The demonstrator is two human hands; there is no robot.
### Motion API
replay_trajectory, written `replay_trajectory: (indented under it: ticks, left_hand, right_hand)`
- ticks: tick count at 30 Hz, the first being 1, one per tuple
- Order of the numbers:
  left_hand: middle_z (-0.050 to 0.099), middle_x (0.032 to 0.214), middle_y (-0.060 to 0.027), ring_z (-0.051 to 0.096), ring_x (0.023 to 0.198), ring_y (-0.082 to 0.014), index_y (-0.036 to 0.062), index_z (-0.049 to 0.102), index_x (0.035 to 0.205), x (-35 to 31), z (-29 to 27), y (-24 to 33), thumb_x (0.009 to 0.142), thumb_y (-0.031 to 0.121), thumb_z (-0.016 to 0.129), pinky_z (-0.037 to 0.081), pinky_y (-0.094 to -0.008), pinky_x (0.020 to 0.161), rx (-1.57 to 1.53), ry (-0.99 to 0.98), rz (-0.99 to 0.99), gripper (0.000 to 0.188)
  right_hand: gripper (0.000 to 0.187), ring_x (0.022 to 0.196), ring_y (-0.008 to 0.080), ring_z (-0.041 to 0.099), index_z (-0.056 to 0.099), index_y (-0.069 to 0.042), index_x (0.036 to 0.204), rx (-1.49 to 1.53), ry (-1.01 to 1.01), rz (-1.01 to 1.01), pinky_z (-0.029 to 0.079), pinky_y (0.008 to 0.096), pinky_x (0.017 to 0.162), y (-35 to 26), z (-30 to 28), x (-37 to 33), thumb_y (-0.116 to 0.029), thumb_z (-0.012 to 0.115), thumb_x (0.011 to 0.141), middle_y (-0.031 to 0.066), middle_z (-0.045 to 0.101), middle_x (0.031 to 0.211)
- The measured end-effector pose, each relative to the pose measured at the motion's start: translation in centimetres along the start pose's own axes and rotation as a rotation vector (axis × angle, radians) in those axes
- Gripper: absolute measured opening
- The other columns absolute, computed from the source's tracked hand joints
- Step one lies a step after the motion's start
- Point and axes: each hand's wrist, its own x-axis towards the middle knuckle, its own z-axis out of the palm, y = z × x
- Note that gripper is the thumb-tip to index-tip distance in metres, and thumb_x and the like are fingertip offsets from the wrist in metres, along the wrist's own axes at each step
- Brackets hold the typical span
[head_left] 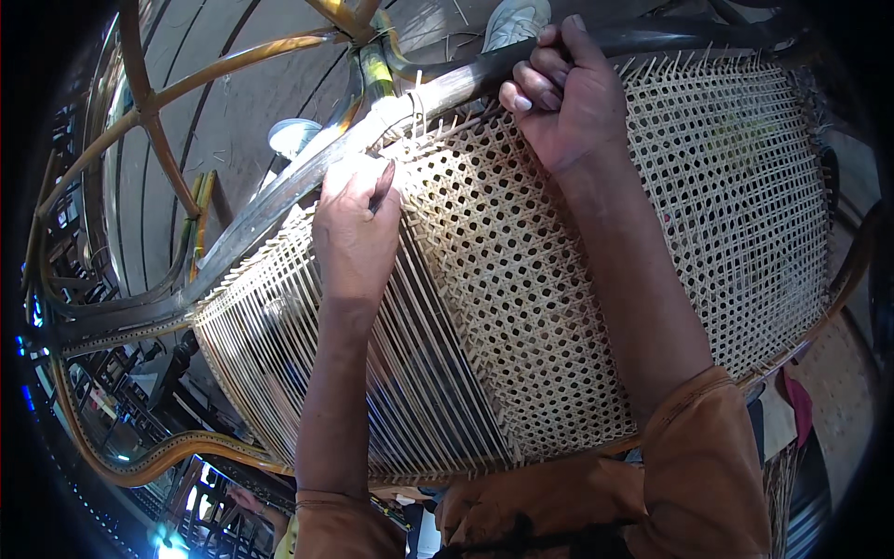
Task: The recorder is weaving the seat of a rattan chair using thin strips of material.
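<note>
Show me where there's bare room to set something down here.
Floorboards show mostly bare between the yellow-brown pole and the dark rail. It's crowded along the rail: left hand, right hand. The cane panel has openings seemingly too small for a hand.

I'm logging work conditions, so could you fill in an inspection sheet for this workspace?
Surface: plank floor, mostly shaded, some bright patches.
Work things: woven cane panel, open lattice at right; parallel strands, not cross-woven, at left; rail along the far edge.
Clutter: bundle of thin sticks, lower right.
Hands: left hand at the panel's far edge, right hand farther along it, fingers curled; any grip unclear.
Cables: nothing seen.
Surroundings: white shoe beyond the rail; another person's hand, lower left.
</note>
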Motion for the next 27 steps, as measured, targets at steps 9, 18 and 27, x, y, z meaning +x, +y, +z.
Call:
replay_trajectory:
  ticks: [9, 18, 27]
  left_hand:
    - [0.059, 0.1, -0.0213, 0.059, 0.093, -0.0314, -0.0019, 0.065, 0.103, 0.5, 0.0, 0.5, 0.081, 0.012, 0.06, 0.046, -0.0365, 0.084, 0.123, -0.04, -0.017, 0.027]
    - [0.049, 0.121, -0.0286, 0.055, 0.107, -0.04, -0.0046, 0.051, 0.12, 1.9, -1.3, -1.4, 0.089, 0.026, 0.054, 0.044, -0.0429, 0.094, 0.065, 0.056, -0.17, 0.043]
    - [0.048, 0.13, -0.0241, 0.052, 0.117, -0.036, 0.0036, 0.039, 0.134, 3.5, -2.9, 0.3, 0.073, 0.038, 0.069, 0.042, -0.0404, 0.098, 0.15, -0.343, -0.344, 0.077]
  right_hand:
    - [0.026, 0.042, 0.0076, 0.024, 0.051, -0.01, 0.081, -0.032, -0.033, -0.005, 0.029, 0.0274, 0.047, 0.0, -0.2, 0.3, -0.032, 0.05, 0.095, -0.0066, 0.028, 0.051]
    - [0.031, 0.043, 0.0069, 0.024, 0.054, -0.006, 0.08, -0.139, -0.018, -0.113, 0.03, 0.0257, 0.05, -1.4, 1.7, -0.6, -0.033, 0.05, 0.095, -0.0066, 0.026, 0.051]
    - [0.03, 0.044, 0.0072, 0.024, 0.054, -0.006, 0.08, -0.202, -0.028, -0.103, 0.027, 0.0253, 0.049, -1.3, 2.5, -1.1, -0.032, 0.05, 0.095, -0.0062, 0.026, 0.051]
